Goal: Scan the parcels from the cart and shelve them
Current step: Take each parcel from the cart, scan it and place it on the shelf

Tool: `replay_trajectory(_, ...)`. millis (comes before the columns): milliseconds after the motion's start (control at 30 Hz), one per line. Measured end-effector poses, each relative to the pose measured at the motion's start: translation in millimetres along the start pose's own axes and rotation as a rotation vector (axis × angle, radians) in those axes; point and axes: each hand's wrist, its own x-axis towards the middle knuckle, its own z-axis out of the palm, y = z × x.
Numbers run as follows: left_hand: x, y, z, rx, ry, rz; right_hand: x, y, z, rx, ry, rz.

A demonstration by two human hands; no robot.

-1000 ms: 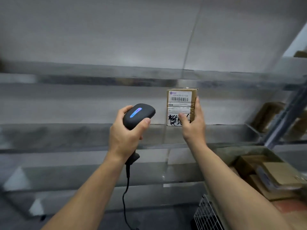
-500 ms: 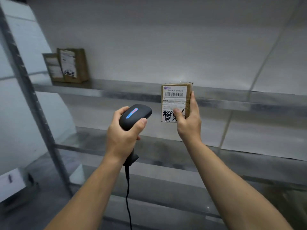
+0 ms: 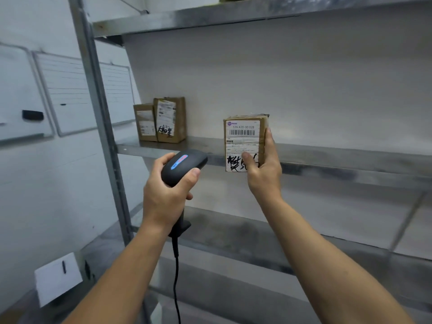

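My right hand (image 3: 263, 169) grips a small brown cardboard parcel (image 3: 244, 136) upright, its white barcode label and black handwriting facing me. The parcel hangs in the air in front of the metal shelf (image 3: 327, 157). My left hand (image 3: 168, 190) holds a black corded barcode scanner (image 3: 184, 166) with a lit blue and red strip, just left of the parcel and aimed forward. Two labelled brown parcels (image 3: 163, 120) stand side by side at the left end of the same shelf.
A grey upright post (image 3: 98, 118) frames the rack's left side. Another shelf board (image 3: 233, 17) runs above and one lies below (image 3: 280, 244). Whiteboards (image 3: 65, 94) hang on the wall to the left. A white box (image 3: 57, 278) sits low at the left.
My view has swung left along the rack, so the two shelved parcels and the post now appear nearer the centre. Both hands keep their grip on scanner and parcel, side by side.
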Motion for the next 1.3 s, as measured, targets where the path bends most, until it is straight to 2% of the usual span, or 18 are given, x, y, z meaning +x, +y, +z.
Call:
replay_trajectory(500,104.4,-51.9,-21.6,0.043,0.098,0.01,76.7,42.8,116.3,-0.046,-0.09,0.024)
replay_trajectory(700,145.7,-81.2,-19.8,0.023,0.159,0.025,103.6,54.6,152.7,-0.076,-0.208,0.018)
replay_trajectory(1000,208.3,-112.5,-41.6,-0.044,0.108,0.032,133.7,68.0,203.4,-0.251,-0.298,0.04)
replay_trajectory(1300,262.0,-129.6,-64.2,-0.121,-0.032,0.067,148.5,52.9,227.6,-0.286,-0.306,0.267)
